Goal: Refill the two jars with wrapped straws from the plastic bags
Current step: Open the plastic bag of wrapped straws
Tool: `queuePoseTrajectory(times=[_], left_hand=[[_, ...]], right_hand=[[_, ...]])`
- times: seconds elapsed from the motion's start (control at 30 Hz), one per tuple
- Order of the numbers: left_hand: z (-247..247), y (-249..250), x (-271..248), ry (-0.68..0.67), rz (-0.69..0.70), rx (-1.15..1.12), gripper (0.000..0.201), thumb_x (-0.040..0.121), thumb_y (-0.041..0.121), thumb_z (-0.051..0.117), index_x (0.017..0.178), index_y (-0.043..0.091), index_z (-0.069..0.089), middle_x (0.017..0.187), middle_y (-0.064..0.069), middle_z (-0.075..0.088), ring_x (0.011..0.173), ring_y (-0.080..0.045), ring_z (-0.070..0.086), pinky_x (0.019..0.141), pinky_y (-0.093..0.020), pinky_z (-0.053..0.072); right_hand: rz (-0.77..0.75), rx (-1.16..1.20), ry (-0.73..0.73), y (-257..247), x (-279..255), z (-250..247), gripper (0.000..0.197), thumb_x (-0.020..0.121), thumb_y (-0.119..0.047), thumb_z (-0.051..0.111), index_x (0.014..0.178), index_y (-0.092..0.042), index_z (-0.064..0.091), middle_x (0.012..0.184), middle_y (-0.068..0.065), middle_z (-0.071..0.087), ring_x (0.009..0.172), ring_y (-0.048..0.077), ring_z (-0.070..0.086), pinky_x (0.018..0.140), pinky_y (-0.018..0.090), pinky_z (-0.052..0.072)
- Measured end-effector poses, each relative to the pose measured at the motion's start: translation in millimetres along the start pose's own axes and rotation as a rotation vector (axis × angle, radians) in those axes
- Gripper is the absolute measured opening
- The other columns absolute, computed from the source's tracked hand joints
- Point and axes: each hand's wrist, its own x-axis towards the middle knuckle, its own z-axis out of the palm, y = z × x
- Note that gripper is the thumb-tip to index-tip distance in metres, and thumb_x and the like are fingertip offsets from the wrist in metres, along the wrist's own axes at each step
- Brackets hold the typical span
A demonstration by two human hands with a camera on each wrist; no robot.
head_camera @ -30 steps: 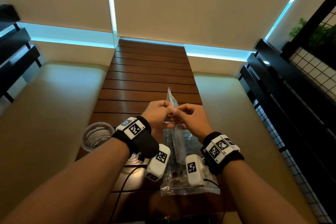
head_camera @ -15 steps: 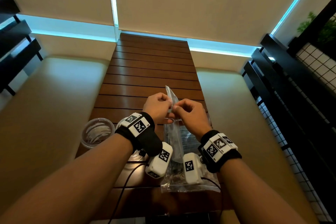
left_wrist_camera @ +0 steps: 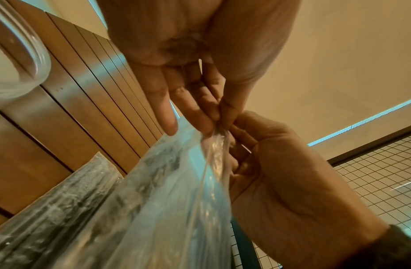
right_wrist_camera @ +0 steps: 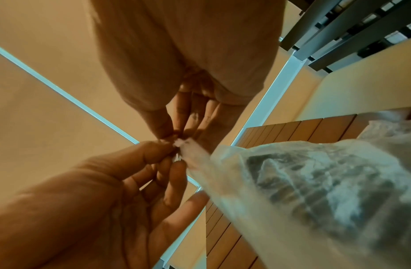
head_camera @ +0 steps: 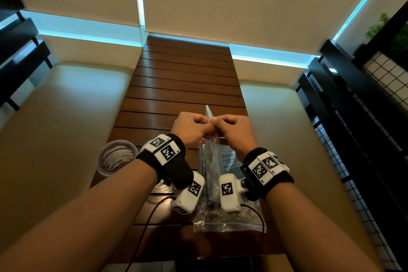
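A clear plastic bag [head_camera: 208, 154] is held upright over the slatted wooden table [head_camera: 185, 86], its top edge pinched btwn both hands. The left hand [head_camera: 189, 127] is seen w/ thumb and forefinger pressed together on the bag's upper edge; in the left wrist view the thumb and two fingertips [left_wrist_camera: 199, 120] are clamped on the crumpled plastic, while one finger is left extended beside it. The right hand [head_camera: 234, 130] is closed on the same edge from the opposite side, thumb and forefinger tips pinched on the plastic, the remaining fingers [right_wrist_camera: 176, 180] loosely curled beneath. The two hands are touching at the fingertips.

Dark wrapped straws [right_wrist_camera: 326, 174] are visible through the bag's wall, packed lengthwise. A second bag [head_camera: 229, 218] is laid flat on the table below the wrists, near the table's front edge; its contents are too blurred to be made out.

A clear jar [head_camera: 118, 159] is stood on the table's left side, just left of the left wrist. A second jar [head_camera: 160, 189] is mostly hidden under the left wrist; only part of its rim is shown.
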Motion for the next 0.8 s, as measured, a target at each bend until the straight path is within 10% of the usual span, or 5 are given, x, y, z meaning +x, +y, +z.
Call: queuePoseTrajectory(times=[0.5, 0.8], left_hand=[[0, 7, -3, -0.106, -0.010, -0.072, 0.021, 0.100, 0.015, 0.053, 0.106, -0.002, 0.062, 0.088, -0.013, 0.066, 0.081, -0.025, 0.064, 0.088, -0.052, 0.056], [15, 12, 1, 0.086, 0.167, 0.406, 0.022, 0.101, 0.022, 0.039, 0.086, 0.013, 0.052, 0.083, -0.002, 0.057, 0.074, -0.020, 0.054, 0.063, -0.033, 0.047]], right_hand=[[-0.030, -0.092, 0.049, 0, 4, -5, 0.019, 0.095, -0.011, 0.055, 0.082, -0.006, 0.068, 0.078, 0.015, 0.071, 0.067, 0.029, 0.072, 0.061, 0.043, 0.061], [-0.127, -0.246, 0.108, 7, 5, 8, 0.026, 0.099, -0.028, 0.039, 0.084, -0.012, 0.054, 0.082, 0.013, 0.063, 0.066, 0.024, 0.063, 0.056, 0.046, 0.059]])
